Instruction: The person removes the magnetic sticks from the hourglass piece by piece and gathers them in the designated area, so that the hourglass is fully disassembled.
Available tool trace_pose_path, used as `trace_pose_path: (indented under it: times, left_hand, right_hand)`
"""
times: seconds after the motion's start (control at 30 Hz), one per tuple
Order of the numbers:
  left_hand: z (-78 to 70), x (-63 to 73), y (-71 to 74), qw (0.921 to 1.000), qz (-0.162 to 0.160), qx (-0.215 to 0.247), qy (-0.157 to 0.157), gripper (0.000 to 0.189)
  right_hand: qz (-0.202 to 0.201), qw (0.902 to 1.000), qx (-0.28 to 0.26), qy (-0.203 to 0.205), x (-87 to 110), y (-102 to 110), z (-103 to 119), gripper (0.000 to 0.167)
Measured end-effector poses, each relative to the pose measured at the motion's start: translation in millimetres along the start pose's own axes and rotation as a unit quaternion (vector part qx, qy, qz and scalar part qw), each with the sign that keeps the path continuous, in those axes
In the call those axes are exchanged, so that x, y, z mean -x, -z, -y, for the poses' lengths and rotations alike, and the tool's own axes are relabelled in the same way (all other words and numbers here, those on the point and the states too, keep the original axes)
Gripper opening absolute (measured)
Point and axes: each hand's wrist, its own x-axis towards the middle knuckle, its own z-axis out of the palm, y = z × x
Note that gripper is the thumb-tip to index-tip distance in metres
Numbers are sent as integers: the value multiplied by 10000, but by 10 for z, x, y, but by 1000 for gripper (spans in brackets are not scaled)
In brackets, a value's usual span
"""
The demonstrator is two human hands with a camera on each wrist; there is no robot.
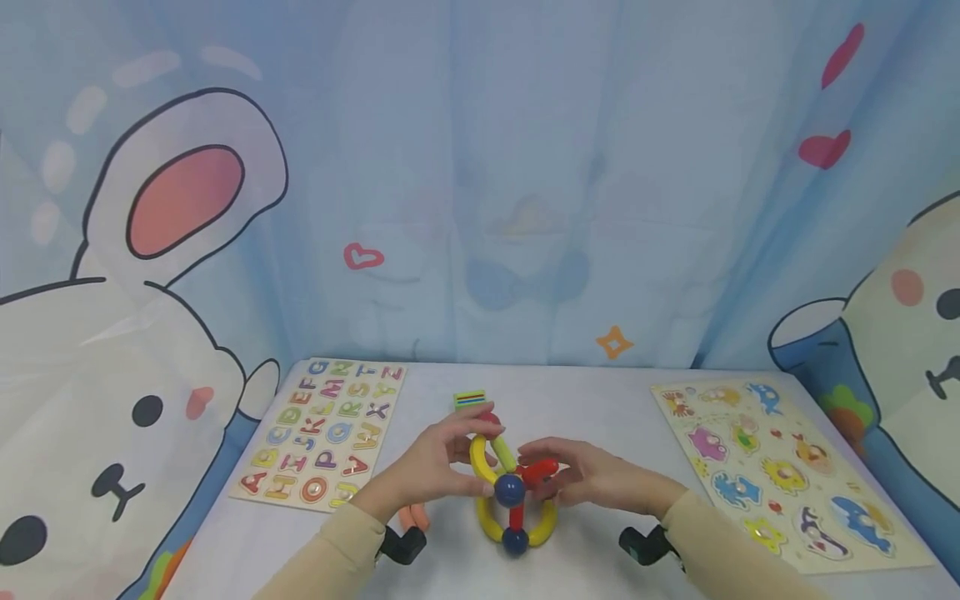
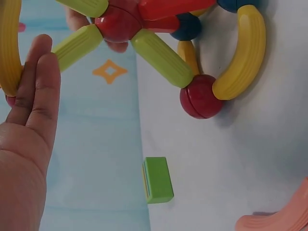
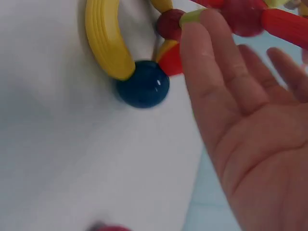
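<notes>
A magnetic stick-and-ball construction (image 1: 517,517) of yellow, red and green sticks with red and blue balls stands between both hands. My left hand (image 1: 427,462) pinches a curved yellow stick (image 1: 480,457) at its upper left, thumb beside the upper blue ball (image 1: 510,490). In the left wrist view, two straight fingers lie along that yellow stick (image 2: 8,48). A red ball (image 2: 119,21) joins several green and red sticks. My right hand (image 1: 592,475) is at the right side, by a red stick (image 1: 542,472). Its fingers are extended in the right wrist view, fingertips at a green stick (image 3: 191,18).
A small green block with stripes (image 1: 469,399) is behind the construction. Peach-coloured curved sticks (image 1: 414,517) lie near the left wrist. An alphabet puzzle board (image 1: 294,492) lies on the left, an animal puzzle board (image 1: 862,560) on the right. A patterned curtain (image 1: 525,167) hangs behind the white table (image 1: 585,558).
</notes>
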Motion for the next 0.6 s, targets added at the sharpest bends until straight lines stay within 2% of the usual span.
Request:
trace_pose_path:
  times: [0.1, 0.2, 0.27, 0.37, 0.47, 0.6]
  left_hand:
    - [-9, -3, -9, 10000, -63, -55, 36, 65]
    - [-18, 4, -14, 9998, -132, -109, 47, 66]
    - [-23, 13, -14, 9998, -155, -123, 74, 66]
    - [-14, 20, -15, 9998, -164, -109, 88, 66]
    - [-7, 13, -19, 9999, -125, -14, 17, 66]
    - [-11, -6, -33, 9999, -33, 125, -41, 68]
  right_hand:
    - [-492, 9960, 748, 35, 145, 62, 73, 56]
    - [-1207, 9836, 1319, 258, 262, 66, 229, 48]
    - [-1549, 9744, 1570, 447, 305, -17, 357, 43]
    - [-1682, 9640, 1895, 805, 308, -242, 504, 41]
    - [-1697, 9542, 2190, 1130, 264, -481, 556, 48]
    - [-2166, 9345, 2490, 1334, 200, -679, 533, 51]
